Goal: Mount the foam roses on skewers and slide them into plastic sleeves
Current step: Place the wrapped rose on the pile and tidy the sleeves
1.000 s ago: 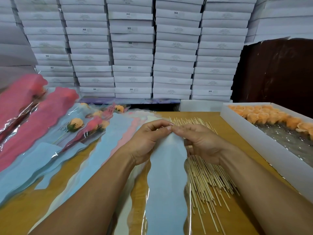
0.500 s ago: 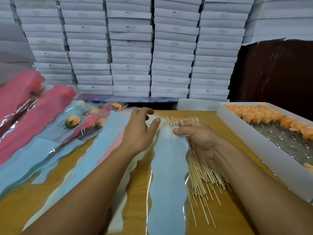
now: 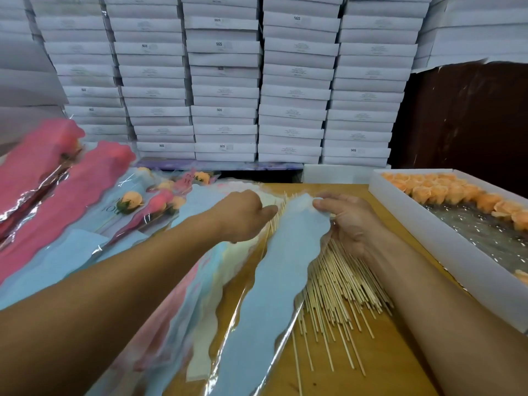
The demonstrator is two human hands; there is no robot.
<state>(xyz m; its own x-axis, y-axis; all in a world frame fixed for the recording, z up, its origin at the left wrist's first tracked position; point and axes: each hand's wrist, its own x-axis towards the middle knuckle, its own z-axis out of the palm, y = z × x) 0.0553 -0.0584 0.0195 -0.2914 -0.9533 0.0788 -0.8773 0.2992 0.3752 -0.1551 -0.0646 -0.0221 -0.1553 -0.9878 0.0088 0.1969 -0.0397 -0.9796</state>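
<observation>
We have a blue plastic sleeve lying lengthwise on the wooden table, its right edge overlapping the spread pile of bamboo skewers. The risk we see is that this thin, slippery film sits among loose sticks: a tug at the top could drag skewers along or scatter them, and a skewer point could snag or pierce the film when loaded. Its mouth may also cling shut, so a rose could crush going in.

Our right hand pinches the sleeve's top edge, thumb above and fingers curled underneath, wrist resting over the skewers. Our left hand reaches across with fingers curled at the skewer tips just beside the sleeve; we cannot tell whether it holds one.

The peach foam roses wait in the white tray at right; finished sleeved roses lie at left.
</observation>
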